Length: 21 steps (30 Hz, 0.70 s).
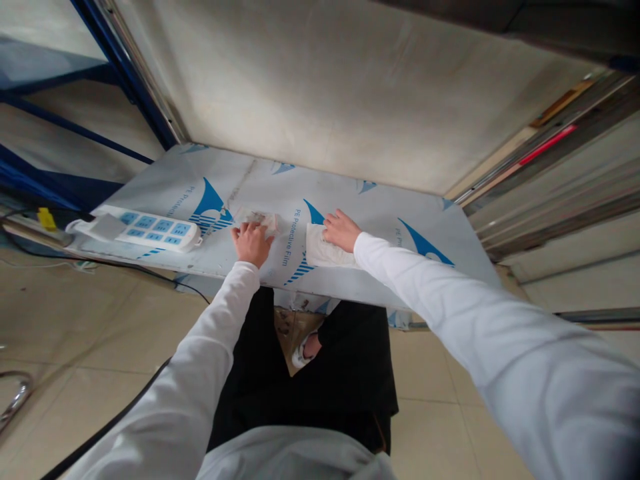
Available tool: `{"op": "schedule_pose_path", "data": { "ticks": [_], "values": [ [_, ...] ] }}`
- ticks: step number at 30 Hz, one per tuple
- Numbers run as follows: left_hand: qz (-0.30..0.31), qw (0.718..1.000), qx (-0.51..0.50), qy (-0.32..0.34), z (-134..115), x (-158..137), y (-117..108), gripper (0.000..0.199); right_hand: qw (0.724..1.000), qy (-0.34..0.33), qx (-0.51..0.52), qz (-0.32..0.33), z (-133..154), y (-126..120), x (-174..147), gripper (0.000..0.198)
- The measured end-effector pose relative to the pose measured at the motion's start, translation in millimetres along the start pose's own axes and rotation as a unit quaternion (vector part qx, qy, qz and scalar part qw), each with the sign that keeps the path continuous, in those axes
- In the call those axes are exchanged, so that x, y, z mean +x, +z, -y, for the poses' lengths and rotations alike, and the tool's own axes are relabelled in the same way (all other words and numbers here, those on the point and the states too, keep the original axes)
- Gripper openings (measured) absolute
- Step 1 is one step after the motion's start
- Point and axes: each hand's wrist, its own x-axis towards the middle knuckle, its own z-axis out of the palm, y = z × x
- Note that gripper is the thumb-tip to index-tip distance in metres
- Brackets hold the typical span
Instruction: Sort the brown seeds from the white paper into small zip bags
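Note:
A shelf board (235, 170) wrapped in printed protective film lies in front of me. My left hand (253, 243) rests palm down on it with fingers apart, at the near edge of a small, crumpled, see-through packet (263, 219). Whether the fingertips press on the packet or just beside it is hard to tell. To the right, my right hand (343, 230) has its bent fingers on a folded white tissue (325, 252), which lies flat against the film. Part of the tissue is hidden under that hand and its sleeve.
A white power strip (160, 230) with blue sockets sits at the board's left end, a black cable (125, 267) trailing below. Blue metal framing (130, 73) stands at the left. A pale panel (320, 87) rises behind the board; long strips and panels (545, 147) lean on the right.

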Motion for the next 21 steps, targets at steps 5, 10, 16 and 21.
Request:
{"op": "schedule_pose_path", "data": {
  "ticks": [5, 10, 16, 21],
  "values": [
    [-0.009, 1.000, -0.014, -0.004, -1.8, -3.7, 4.7, 0.027, 0.999, -0.020, -0.034, 0.019, 13.4, -5.3, 6.1, 0.038],
    [-0.014, 1.000, -0.003, -0.001, -1.8, -4.6, 5.0, 0.026, 0.999, -0.017, -0.035, 0.003, 19.3, -8.7, -0.5, 0.035],
    [-0.029, 0.999, -0.011, 0.006, -1.7, -5.4, 1.5, 0.033, 0.993, 0.071, 0.058, -0.071, -3.6, 5.4, -27.3, 0.028],
    [-0.042, 0.999, 0.016, 0.018, -1.3, -3.8, -0.5, 0.036, 0.939, 0.223, 0.236, -0.115, -10.9, 38.0, -53.2, 0.046]
  ]
}}
